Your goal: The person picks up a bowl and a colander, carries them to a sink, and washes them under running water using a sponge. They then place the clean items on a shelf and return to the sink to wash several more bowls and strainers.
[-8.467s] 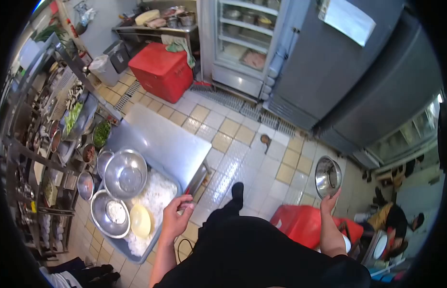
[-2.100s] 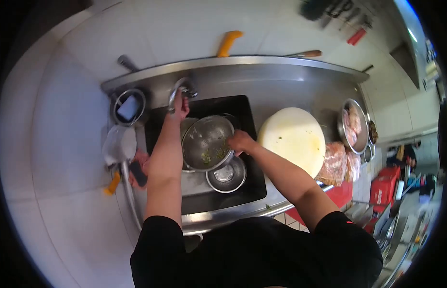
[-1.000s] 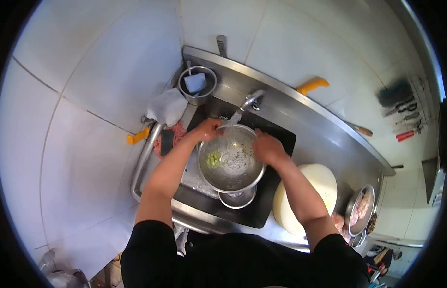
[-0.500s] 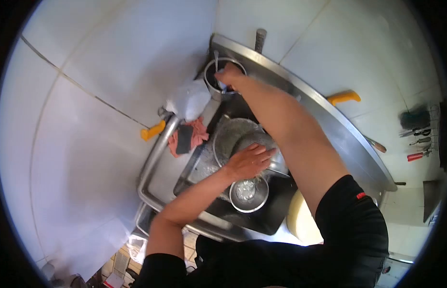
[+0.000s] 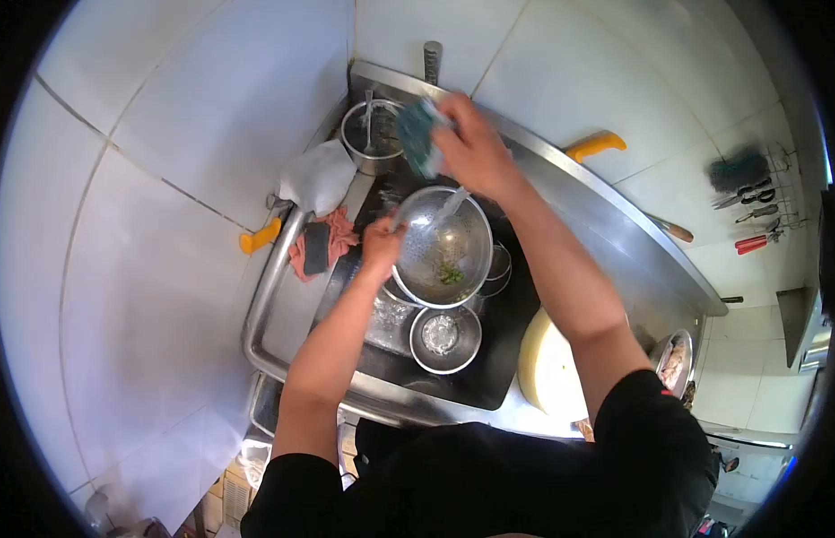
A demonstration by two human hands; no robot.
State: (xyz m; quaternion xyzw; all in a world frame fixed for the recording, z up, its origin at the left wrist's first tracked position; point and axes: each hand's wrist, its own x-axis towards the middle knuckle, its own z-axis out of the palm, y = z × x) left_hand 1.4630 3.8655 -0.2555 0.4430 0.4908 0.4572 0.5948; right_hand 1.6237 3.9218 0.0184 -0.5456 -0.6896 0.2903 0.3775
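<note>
left hand (image 5: 382, 247): centre-left, closed around the left rim of a round silver metal bowl (image 5: 462, 242) at frame centre, green scraps (image 5: 450, 273) inside | right hand (image 5: 476, 148): upper centre, holding a blurred green-and-white scrubbing pad (image 5: 420, 139) above the bowl | small round steel bowl (image 5: 469, 345): lower centre, in black rectangular sink (image 5: 485, 386)

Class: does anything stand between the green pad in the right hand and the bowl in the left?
Only a pale streak, apparently running water, slanting over the bowl below the right hand; nothing else visible does.
</note>
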